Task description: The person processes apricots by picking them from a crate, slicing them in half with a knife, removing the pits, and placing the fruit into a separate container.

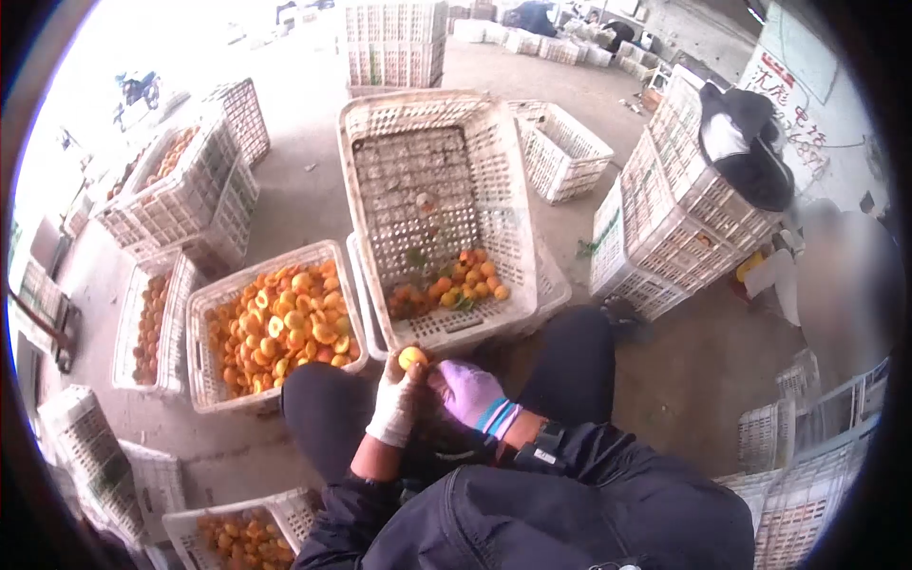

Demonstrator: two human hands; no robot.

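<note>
Fruit (411, 357) is pinched in left hand (394, 404) fingers, just below near rim of tilted crate (494, 190). Right hand (468, 391), gloved, is curled beside it, apparently holding nothing; grip unclear.

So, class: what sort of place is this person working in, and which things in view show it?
Probably a fruit sorting or packing yard. White plastic crates stand stacked on a concrete floor, a crate of cut orange fruit sits nearby, and the left hand holds one fruit beside the right hand.
</note>
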